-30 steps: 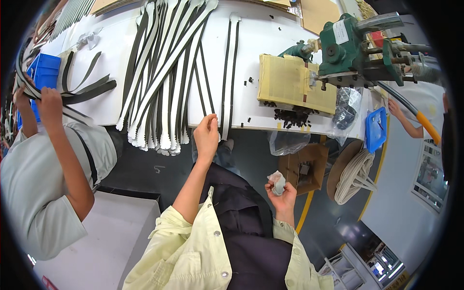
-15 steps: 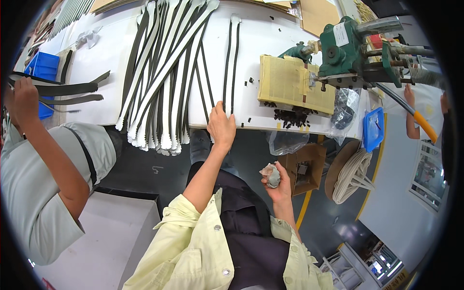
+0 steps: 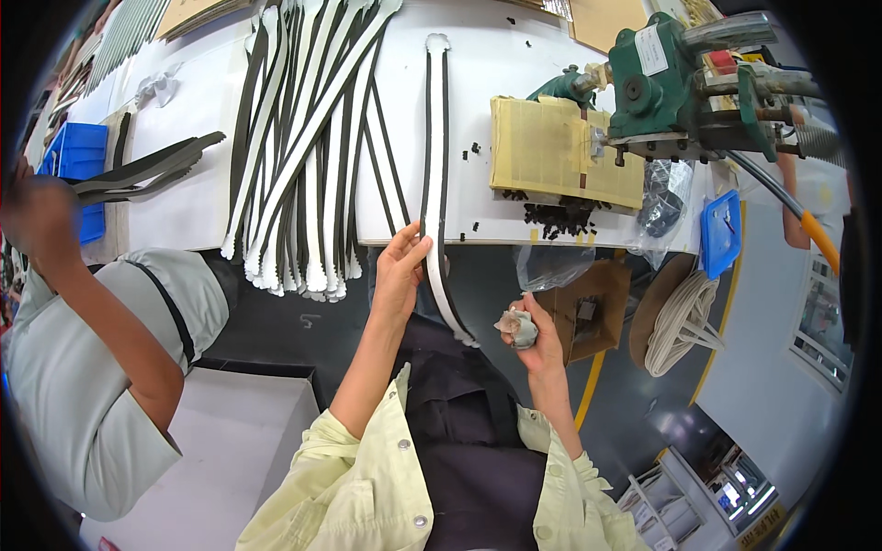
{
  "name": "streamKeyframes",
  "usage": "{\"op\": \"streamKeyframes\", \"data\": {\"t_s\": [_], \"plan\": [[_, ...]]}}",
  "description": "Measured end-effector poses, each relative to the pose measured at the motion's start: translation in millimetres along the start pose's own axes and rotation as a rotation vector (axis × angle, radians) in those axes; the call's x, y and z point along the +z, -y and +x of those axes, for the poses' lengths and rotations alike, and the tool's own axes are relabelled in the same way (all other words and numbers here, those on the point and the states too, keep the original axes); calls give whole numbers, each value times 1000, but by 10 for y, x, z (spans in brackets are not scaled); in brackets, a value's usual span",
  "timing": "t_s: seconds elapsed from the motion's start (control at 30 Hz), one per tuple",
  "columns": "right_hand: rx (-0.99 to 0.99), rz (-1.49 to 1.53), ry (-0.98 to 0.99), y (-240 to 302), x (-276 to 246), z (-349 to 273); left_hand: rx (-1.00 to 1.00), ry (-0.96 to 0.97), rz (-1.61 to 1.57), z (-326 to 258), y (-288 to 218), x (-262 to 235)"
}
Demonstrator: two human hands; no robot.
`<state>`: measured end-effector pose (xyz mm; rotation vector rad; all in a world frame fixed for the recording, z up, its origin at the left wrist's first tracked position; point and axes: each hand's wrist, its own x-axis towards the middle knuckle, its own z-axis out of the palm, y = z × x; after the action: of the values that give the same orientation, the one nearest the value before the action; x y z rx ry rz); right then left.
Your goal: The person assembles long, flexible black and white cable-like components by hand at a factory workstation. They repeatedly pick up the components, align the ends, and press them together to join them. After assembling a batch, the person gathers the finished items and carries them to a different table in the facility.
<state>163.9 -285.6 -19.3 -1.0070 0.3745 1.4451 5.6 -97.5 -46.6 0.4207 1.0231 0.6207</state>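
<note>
A long white strip with black edges lies lengthwise on the white table. Its near end hangs over the table's front edge and curves down toward my lap. My left hand pinches the strip's left edge between thumb and fingers, near the table edge. In front of my body on the right, my right hand is closed around a crumpled grey-and-pinkish wad, perhaps a rag. Left of the single strip, a pile of similar strips lies fanned out, their scalloped ends sticking out past the edge.
A green machine stands at the right behind a yellowish taped block. Small black bits lie before it. A blue tray and cardboard box are nearby. At the left, a co-worker's hand holds dark strips.
My left hand has lifted the strip's near end off the table and drawn it toward me, over the edge. My right hand keeps the wad. The co-worker's hand has moved down.
</note>
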Motion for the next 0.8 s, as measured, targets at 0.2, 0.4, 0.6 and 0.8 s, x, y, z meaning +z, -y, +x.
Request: {"op": "streamKeyframes", "data": {"t_s": [0.2, 0.4, 0.6, 0.8], "plan": [[-23, -552, -24, 155, 702, 161, -17, -46, -14, -204, 46, 82], [-54, -646, 34, 47, 844, 412, -70, 12, -11, -335, 159, 77], [-33, -704, 59, 134, 843, 331, -99, 186, -68, -260, 149, -106], [7, -805, 102, 186, 798, 289, -141, 113, -1, -222, 197, -157]]}}
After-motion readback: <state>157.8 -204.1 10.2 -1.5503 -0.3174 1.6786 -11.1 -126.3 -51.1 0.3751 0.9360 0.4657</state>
